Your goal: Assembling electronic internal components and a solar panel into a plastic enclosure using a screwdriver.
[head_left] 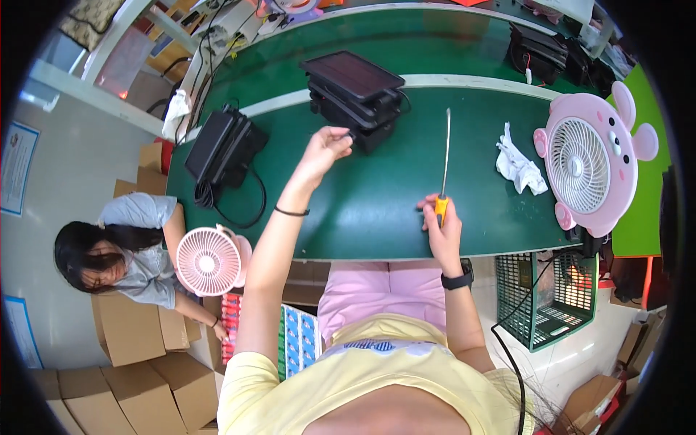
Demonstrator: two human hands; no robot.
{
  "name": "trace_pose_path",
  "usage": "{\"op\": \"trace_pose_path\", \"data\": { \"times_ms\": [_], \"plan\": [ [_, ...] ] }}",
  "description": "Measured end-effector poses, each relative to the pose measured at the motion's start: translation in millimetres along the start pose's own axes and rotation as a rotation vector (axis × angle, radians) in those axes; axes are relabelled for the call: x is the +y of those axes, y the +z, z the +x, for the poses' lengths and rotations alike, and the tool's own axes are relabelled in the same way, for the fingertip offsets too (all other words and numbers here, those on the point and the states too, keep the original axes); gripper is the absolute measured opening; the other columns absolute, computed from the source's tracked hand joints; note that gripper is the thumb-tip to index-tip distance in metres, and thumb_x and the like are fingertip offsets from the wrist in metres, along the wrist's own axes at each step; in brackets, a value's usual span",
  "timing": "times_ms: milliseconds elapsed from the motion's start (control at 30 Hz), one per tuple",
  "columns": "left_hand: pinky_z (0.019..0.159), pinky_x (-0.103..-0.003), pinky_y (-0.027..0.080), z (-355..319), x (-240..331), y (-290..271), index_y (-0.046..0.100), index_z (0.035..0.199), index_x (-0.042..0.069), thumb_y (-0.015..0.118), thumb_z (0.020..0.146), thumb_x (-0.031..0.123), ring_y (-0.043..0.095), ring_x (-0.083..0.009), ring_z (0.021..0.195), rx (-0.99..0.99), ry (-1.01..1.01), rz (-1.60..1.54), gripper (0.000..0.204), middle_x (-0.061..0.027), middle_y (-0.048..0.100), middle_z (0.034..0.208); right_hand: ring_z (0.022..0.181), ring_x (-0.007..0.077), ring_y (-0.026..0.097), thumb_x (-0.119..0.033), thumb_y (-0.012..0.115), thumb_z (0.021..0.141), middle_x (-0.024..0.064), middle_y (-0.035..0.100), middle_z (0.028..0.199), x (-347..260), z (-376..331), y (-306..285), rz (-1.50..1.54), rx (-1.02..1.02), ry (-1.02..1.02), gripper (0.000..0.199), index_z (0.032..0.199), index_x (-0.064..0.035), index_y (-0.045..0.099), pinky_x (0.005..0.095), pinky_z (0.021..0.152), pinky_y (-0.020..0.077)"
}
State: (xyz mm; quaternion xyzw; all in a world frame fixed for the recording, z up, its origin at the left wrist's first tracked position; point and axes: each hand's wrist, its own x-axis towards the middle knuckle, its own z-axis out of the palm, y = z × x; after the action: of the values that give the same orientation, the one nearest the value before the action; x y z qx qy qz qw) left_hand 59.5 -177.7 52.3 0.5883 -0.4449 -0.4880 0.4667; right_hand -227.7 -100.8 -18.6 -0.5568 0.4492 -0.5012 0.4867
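Note:
My left hand point(326, 147) reaches forward over the green table point(377, 210) and its fingertips pinch the near edge of a black device with a flat dark panel on top point(354, 96). My right hand point(441, 225) rests at the table's front edge and grips a screwdriver point(445, 163) by its yellow handle, the long shaft pointing away from me. A black band circles my left wrist and a black watch sits on my right wrist.
A second black device with a coiled cable point(221, 148) lies at the left. A crumpled white cloth point(519, 167) and a pink fan point(589, 165) stand at the right. Another person point(123, 254) crouches by cardboard boxes point(130, 362) and a small pink fan point(209, 261). A green wire basket point(554, 297) sits below.

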Motion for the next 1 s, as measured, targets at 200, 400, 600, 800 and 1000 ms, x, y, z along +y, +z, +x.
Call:
{"op": "trace_pose_path", "data": {
  "times_ms": [200, 400, 600, 800, 1000],
  "plan": [
    [0.077, -0.026, 0.055, -100, -31, 53, 0.056, 0.119, -0.006, 0.072, 0.093, 0.012, 0.067, -0.0137, 0.083, -0.033, 0.049, -0.080, 0.036, -0.0094, 0.066, 0.098, 0.067, 0.0071, 0.054, -0.015, 0.056, 0.102, 0.0109, 0.062, 0.131, 1, -7, 2, 0.092, 0.034, -0.071, 0.015, 0.111, -0.0039, 0.052, 0.0226, 0.060, 0.0485],
    [0.075, -0.026, 0.054, -200, -64, 115, 0.051, 0.124, -0.006, 0.070, 0.093, 0.009, 0.067, -0.0126, 0.084, 0.004, 0.084, -0.114, 0.039, -0.0101, 0.065, 0.099, 0.085, 0.0043, 0.053, -0.019, 0.050, 0.106, 0.0010, 0.053, 0.112, -1, -46, 13, 0.369, 0.131, 0.033, 0.039, 0.142, -0.0059, 0.041, 0.0186, 0.065, 0.0468],
    [0.079, -0.036, 0.055, -238, -28, 95, 0.073, 0.108, 0.007, 0.073, 0.082, 0.000, 0.067, -0.0250, 0.088, 0.111, 0.774, 0.532, 0.026, -0.0082, 0.067, 0.101, 0.102, 0.0105, 0.050, -0.010, 0.056, 0.098, 0.0013, 0.049, 0.113, 1, -53, -8, 0.360, 0.109, 0.101, 0.036, 0.133, -0.0064, 0.046, 0.0247, 0.088, 0.0444],
    [0.099, -0.046, 0.044, -191, -4, 37, 0.076, 0.105, 0.027, 0.082, 0.073, 0.012, 0.051, -0.0316, 0.118, 0.611, 0.964, 1.149, 0.037, -0.0069, 0.055, 0.124, 0.099, 0.0100, 0.052, -0.009, 0.069, 0.089, 0.0035, 0.047, 0.117, -18, -44, 2, 0.318, 0.057, 0.140, 0.044, 0.125, -0.0083, 0.044, 0.0236, 0.083, 0.0467],
    [0.078, -0.036, 0.052, -141, 31, 5, 0.078, 0.104, 0.029, 0.085, 0.064, 0.030, 0.065, -0.0230, 0.098, 0.552, 1.244, 1.116, 0.041, 0.0006, 0.063, 0.112, 0.090, 0.0086, 0.050, -0.005, 0.070, 0.085, 0.0013, 0.049, 0.110, -20, -30, -6, 0.295, 0.020, 0.136, 0.043, 0.120, -0.0096, 0.045, 0.0227, 0.082, 0.0456]
  ]
}}
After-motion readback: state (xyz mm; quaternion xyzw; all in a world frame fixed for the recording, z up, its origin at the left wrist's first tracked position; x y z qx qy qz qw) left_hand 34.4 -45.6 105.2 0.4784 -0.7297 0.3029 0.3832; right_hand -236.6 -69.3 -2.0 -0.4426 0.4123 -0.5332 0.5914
